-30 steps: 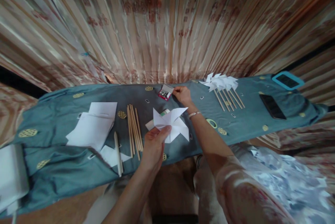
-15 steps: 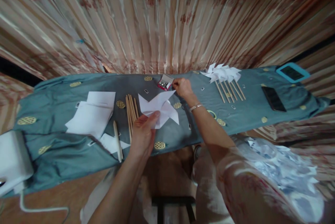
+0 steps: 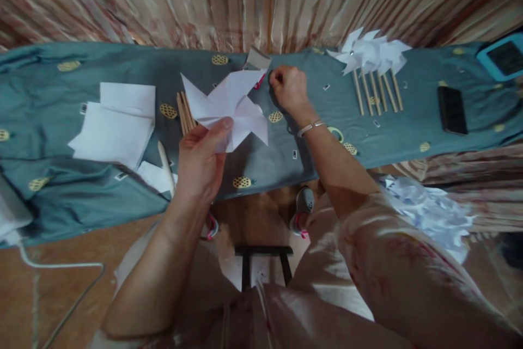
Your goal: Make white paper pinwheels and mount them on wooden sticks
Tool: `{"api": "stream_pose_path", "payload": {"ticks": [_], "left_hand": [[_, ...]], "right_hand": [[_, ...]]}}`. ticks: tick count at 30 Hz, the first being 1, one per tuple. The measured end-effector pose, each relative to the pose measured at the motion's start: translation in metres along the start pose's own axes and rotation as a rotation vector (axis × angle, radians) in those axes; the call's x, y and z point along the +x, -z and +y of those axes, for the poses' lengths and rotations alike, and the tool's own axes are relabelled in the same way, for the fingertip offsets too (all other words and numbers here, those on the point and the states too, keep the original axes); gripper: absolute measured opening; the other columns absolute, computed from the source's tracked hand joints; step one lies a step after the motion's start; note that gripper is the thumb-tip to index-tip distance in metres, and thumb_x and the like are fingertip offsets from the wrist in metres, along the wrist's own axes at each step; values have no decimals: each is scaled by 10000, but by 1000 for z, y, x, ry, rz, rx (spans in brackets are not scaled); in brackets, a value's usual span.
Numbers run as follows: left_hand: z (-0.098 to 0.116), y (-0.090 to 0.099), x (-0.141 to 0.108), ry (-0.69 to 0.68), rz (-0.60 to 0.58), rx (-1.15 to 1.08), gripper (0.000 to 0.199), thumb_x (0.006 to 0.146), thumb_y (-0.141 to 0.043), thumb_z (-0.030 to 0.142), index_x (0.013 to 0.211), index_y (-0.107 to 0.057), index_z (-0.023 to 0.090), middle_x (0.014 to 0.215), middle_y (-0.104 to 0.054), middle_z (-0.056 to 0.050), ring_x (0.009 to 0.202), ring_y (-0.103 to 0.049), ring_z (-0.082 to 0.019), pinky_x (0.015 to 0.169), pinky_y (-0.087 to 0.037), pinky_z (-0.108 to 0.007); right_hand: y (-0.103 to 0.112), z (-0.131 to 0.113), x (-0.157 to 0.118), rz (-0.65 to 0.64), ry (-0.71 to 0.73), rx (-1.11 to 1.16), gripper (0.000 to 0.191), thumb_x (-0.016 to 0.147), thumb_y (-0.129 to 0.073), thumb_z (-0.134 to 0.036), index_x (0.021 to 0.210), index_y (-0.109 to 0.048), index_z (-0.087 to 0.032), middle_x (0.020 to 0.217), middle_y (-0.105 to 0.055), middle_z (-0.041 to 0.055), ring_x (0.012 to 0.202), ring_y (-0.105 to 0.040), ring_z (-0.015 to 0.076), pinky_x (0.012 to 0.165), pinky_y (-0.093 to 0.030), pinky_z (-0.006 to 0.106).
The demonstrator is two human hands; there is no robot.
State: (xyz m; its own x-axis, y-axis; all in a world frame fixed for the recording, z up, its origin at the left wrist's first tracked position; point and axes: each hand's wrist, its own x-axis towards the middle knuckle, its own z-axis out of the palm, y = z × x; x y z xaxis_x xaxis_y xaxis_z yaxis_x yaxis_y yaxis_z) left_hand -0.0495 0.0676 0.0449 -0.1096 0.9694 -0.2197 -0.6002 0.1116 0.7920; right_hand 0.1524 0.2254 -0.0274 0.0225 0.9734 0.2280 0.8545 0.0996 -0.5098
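Note:
A white paper pinwheel (image 3: 229, 101) is pinched at its centre by my left hand (image 3: 204, 158), thumb on top, and held above the cloth. Beyond its upper blade stands a small opened box (image 3: 257, 59), partly covered by the pinwheel; its contents are hidden now. Just right of that box, my right hand (image 3: 290, 87) has its fingers closed in a pinch. Whatever they hold, if anything, is too small to make out. Several wooden sticks (image 3: 186, 112) lie behind my left hand, partly hidden by it and the pinwheel.
White paper sheets (image 3: 118, 131) and a pale pointed tool (image 3: 165, 166) lie left. Several finished pinwheels on sticks (image 3: 368, 55) lie right, near a black phone (image 3: 452, 109) and a blue-framed device (image 3: 502, 56). A green tape ring (image 3: 335, 134) sits by my right forearm. Crumpled white paper (image 3: 429, 213) hangs below the table edge.
The view has tilted downward, so the table appears higher. My left hand has brought the pinwheel up in front of the box. My right hand stays pinched beside the box.

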Motion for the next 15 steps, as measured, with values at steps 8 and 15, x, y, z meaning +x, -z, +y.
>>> {"api": "stream_pose_path", "payload": {"ticks": [8, 15], "left_hand": [[-10, -4, -1, -58, -75, 59, 136, 669, -813, 178, 651, -679, 196, 785, -749, -21, 1018, -695, -218, 961, -529, -372], [-27, -11, 0, -26, -102, 107, 120, 660, -851, 191, 721, -748, 199, 784, -742, -8, 796, -683, -171, 779, -527, -307]], "right_hand": [[39, 21, -38, 45, -114, 415, 58, 823, -654, -200, 769, -673, -195, 757, -704, 3, 672, -617, 130, 689, -521, 287], [77, 20, -103, 28, -207, 569, 165, 854, -694, -414, 861, -697, -249, 786, -704, -4, 805, -687, 160, 705, -563, 291]]}}
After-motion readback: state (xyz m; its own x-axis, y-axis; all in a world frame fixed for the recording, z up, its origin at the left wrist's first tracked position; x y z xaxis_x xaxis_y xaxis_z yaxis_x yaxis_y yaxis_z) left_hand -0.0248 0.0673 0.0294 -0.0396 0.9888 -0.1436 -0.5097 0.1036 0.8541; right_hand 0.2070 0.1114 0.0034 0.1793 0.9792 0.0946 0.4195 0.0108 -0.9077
